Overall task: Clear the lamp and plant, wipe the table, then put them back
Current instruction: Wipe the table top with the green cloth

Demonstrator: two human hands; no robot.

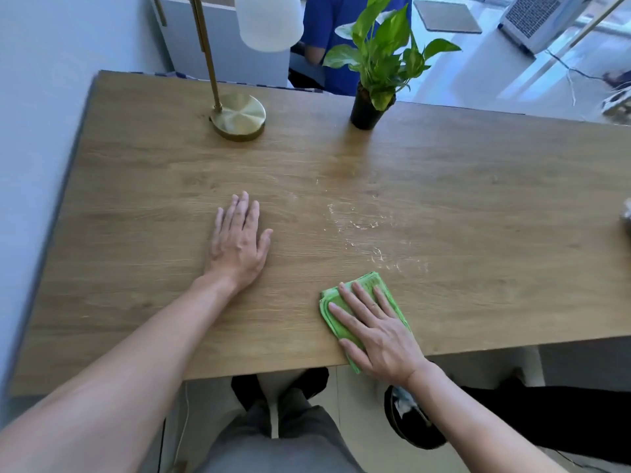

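Observation:
A brass lamp [238, 116] with a white shade stands at the back left of the wooden table [478, 206]. A green plant in a black pot [366, 110] stands at the back middle. My left hand [239, 242] lies flat on the table, fingers apart, holding nothing. My right hand [375, 327] presses flat on a folded green cloth [370, 283] at the table's near edge. White smears and crumbs [362, 230] mark the wood between the cloth and the plant.
A person in a blue top [327, 32] sits behind the table's far edge. A pale wall runs along the left. A dark bin [413, 421] stands on the floor under the near edge. A shiny object [626, 216] pokes in at the right edge.

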